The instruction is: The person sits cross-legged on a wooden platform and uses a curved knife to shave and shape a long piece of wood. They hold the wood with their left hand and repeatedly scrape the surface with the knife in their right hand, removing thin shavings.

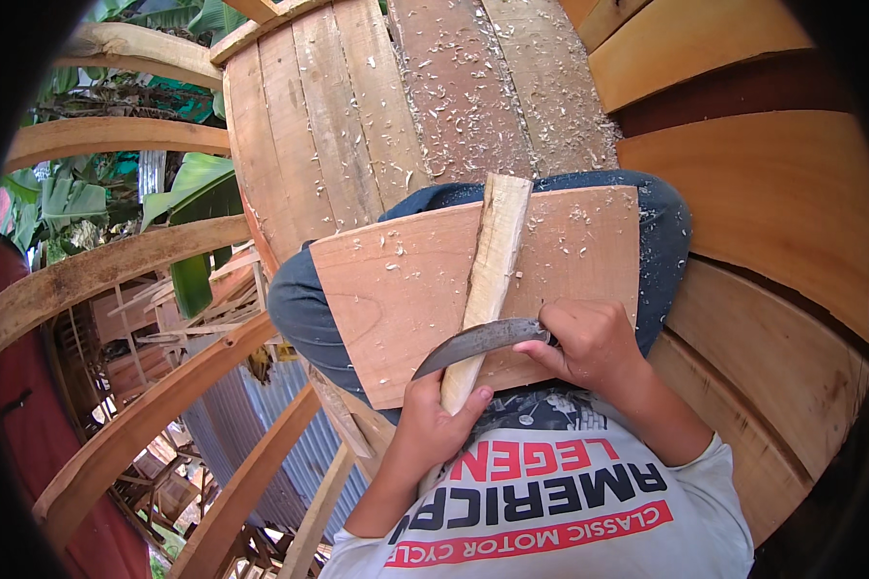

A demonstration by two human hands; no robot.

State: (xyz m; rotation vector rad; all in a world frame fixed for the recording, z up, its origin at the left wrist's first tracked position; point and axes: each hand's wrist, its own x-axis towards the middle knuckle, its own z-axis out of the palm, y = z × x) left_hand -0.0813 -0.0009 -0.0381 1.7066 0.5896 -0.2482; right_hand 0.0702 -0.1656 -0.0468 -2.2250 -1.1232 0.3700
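Observation:
A long, pale wooden stick (497, 261) with a rough, darker edge lies across a flat wooden board (386, 299) on my lap. My left hand (436, 425) is closed round its near end, close to my shirt. In my right hand (589, 345) is the handle of a knife, mostly hidden by the fingers. The knife's broad, curved grey blade (481, 339) crosses over the stick just beyond my left hand, its tip pointing left. A few light shavings are scattered on the board.
My bent legs in jeans (661, 241) support the board. Beyond them, a plank floor (357, 116) is strewn with many wood shavings. Orange-brown plank walling (753, 193) rises on the right. Curved wooden rails (116, 280) stand on the left, with banana leaves (198, 193) and corrugated sheets (280, 415) outside.

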